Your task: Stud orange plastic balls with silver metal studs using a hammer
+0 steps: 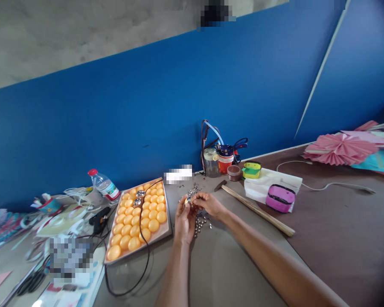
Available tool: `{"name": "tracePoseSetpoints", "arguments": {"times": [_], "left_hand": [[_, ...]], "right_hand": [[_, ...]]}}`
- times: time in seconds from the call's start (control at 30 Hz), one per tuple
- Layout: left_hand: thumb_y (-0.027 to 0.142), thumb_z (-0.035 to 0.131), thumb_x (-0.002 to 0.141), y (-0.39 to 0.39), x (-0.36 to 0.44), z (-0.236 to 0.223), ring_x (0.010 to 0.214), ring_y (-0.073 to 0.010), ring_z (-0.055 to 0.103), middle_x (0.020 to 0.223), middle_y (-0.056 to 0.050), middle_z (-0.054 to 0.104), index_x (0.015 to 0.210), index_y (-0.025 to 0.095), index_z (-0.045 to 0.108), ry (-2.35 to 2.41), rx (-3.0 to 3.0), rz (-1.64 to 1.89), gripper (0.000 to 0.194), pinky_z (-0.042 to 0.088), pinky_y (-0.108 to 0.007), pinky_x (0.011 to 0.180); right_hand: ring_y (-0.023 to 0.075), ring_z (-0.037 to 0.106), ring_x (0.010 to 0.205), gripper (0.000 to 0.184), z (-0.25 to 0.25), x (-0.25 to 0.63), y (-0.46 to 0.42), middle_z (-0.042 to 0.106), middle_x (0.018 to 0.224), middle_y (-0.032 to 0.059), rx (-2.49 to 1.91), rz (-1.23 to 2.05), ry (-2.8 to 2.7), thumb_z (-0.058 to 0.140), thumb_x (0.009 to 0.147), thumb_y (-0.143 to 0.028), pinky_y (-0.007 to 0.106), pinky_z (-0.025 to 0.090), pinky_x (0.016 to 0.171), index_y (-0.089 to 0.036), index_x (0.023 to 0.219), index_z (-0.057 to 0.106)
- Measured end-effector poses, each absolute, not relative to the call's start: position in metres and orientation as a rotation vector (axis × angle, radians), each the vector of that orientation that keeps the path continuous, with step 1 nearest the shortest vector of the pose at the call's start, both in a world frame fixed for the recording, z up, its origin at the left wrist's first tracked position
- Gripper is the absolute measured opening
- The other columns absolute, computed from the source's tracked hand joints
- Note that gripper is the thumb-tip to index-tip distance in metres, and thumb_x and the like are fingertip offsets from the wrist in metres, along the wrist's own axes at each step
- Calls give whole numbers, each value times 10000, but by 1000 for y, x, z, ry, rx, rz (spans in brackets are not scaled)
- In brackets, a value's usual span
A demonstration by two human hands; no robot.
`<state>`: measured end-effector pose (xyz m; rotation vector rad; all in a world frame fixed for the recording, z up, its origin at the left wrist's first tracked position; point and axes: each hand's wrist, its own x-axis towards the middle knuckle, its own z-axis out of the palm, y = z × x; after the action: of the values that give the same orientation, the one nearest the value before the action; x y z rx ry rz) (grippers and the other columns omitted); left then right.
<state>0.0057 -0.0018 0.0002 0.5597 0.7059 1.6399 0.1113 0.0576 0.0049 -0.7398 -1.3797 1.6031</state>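
My left hand point(184, 221) is raised over the table, its fingers closed round a small round piece point(189, 200) with a shiny silver and pale surface, mostly hidden by the fingers. My right hand point(209, 205) comes in from the right, thumb and fingers pinched together against that piece; whatever is between these fingertips is too small to make out. Beneath and behind both hands lie scattered small silver studs point(198, 224). Left of my hands, a shallow box point(170, 213) holds rows of orange balls point(153, 225), with two silver-covered balls point(138, 200) among them.
A black cable point(149, 256) loops over the box. A hammer point(259, 211) lies to the right, near a purple pouch point(280, 198) on white paper. Jars and a red cup point(225, 164) stand against the blue partition. A bottle point(105, 187), a glue gun point(99, 219) and scissors point(35, 277) crowd the left.
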Motion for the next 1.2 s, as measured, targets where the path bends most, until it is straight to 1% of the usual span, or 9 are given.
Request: {"name": "tracePoseSetpoints", "arguments": {"times": [0.27,0.5,0.67,0.77,0.87,0.97,1.07,1.13,1.2], "left_hand": [[225,687,696,0,6,-6,792,-159,599,909,-47,645,1019,203,610,710,625,1676,333,443,-322,774],[230,692,684,1,7,-10,756,-154,604,885,-32,653,1013,196,609,803,678,1686,341,446,-310,760],[249,682,695,-1,10,-7,734,-151,611,871,-33,662,1008,197,608,799,691,1668,326,447,-317,765],[269,670,709,-2,11,-4,767,-156,617,909,-45,661,1020,207,603,731,619,1654,324,453,-321,774],[283,659,721,-2,10,-1,726,-141,619,859,-32,658,1039,226,595,703,524,1613,330,464,-300,744],[308,657,723,-2,8,0,728,-134,616,865,-38,653,1042,222,593,680,465,1611,337,470,-285,733],[321,658,722,-2,6,0,731,-130,612,888,-54,650,1032,209,596,677,455,1613,335,473,-281,732],[298,666,715,-1,5,0,731,-128,609,901,-59,649,1008,206,601,674,458,1612,314,473,-283,733],[264,669,709,-2,3,0,740,-128,609,918,-61,649,979,207,605,662,452,1602,283,472,-287,741]], "right_hand": [[76,420,461,99,3,111,58,517,539,-50,-808,1549,-1435,611,619,-255,226,336,486,-168,637,566],[80,421,434,108,3,111,55,475,464,-68,-874,1529,-1426,608,635,-230,216,319,462,-183,620,511],[73,405,417,168,0,109,56,460,455,-74,-897,1552,-1394,637,624,-256,205,307,437,-181,622,487],[74,402,423,165,-1,114,65,489,497,-60,-870,1560,-1381,588,688,-317,204,316,442,-179,691,499],[100,462,498,156,-7,126,78,542,585,-20,-986,1266,-1485,492,768,-317,229,379,516,-172,738,540],[156,556,771,171,-17,136,87,619,882,75,-1165,760,-1764,485,769,-207,280,425,732,-152,877,604],[210,495,1035,326,-26,138,86,566,1139,119,-1202,507,-2007,481,779,-172,333,363,890,-161,1090,577],[230,438,1115,391,-30,137,81,520,1233,115,-1206,427,-2140,471,798,-191,359,336,916,-181,1184,531],[239,412,1141,409,-32,135,78,499,1271,99,-1200,363,-2260,463,805,-205,379,324,919,-203,1210,518]]}}
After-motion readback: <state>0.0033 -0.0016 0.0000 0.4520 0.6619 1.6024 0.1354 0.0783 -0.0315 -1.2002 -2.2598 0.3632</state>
